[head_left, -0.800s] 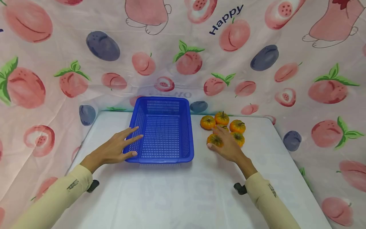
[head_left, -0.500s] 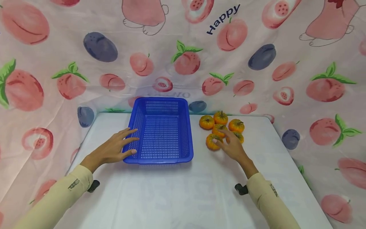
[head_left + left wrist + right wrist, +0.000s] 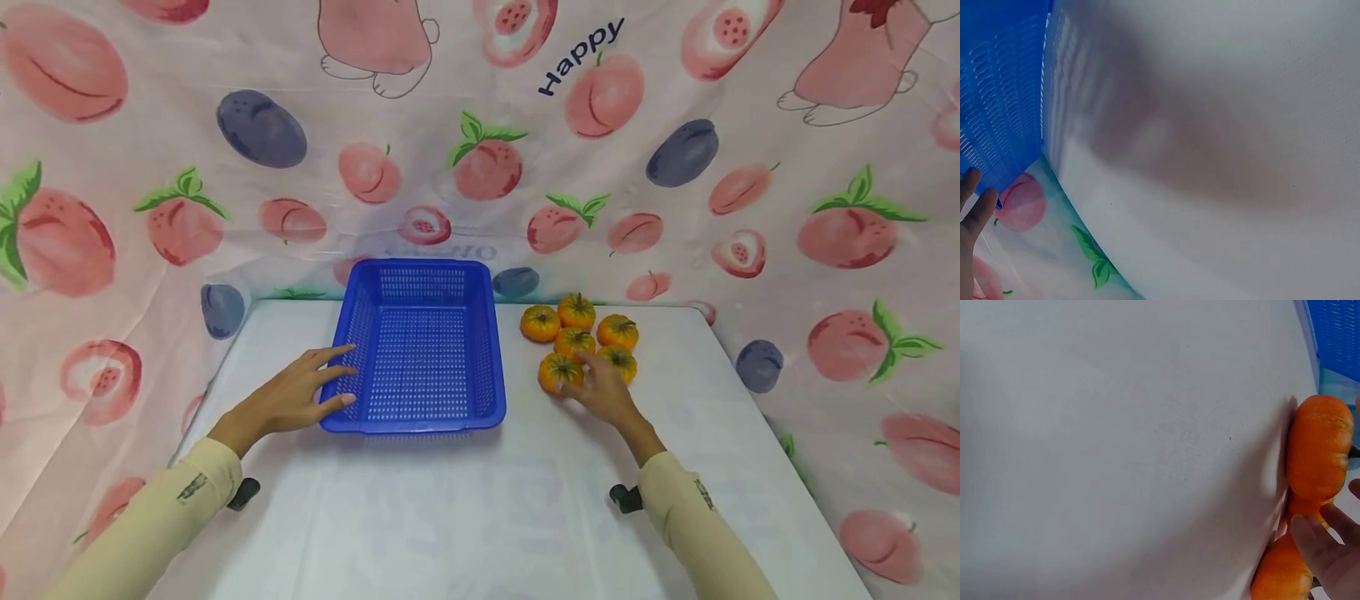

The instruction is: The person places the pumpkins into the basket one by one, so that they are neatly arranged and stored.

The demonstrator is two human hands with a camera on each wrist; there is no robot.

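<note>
A blue plastic basket (image 3: 431, 427) with slotted walls stands on the white table. My left hand (image 3: 292, 397) is at its left rim, fingers spread and fairly straight; in the left wrist view two fingers (image 3: 980, 215) show by the basket wall (image 3: 1000, 94). Right of the basket sits a cluster of several small orange pumpkins with green stems. My right hand (image 3: 609, 393) is over the front of the cluster, thumb and forefinger apart beside the front-left pumpkin (image 3: 558, 374). In the right wrist view that pumpkin (image 3: 1319, 447) lies just beyond the fingers; no firm grip shows.
The white table (image 3: 465, 517) has its back edge against a fruit-printed cloth (image 3: 450, 83), which also hangs at both sides. Dark wrist-mounted devices show beneath both sleeves, one under the right sleeve (image 3: 626, 498).
My right hand has drawn back slightly from above the cluster toward the front-left pumpkin, uncovering the middle pumpkin. The left hand stays at the basket's rim. The view has shifted a little.
</note>
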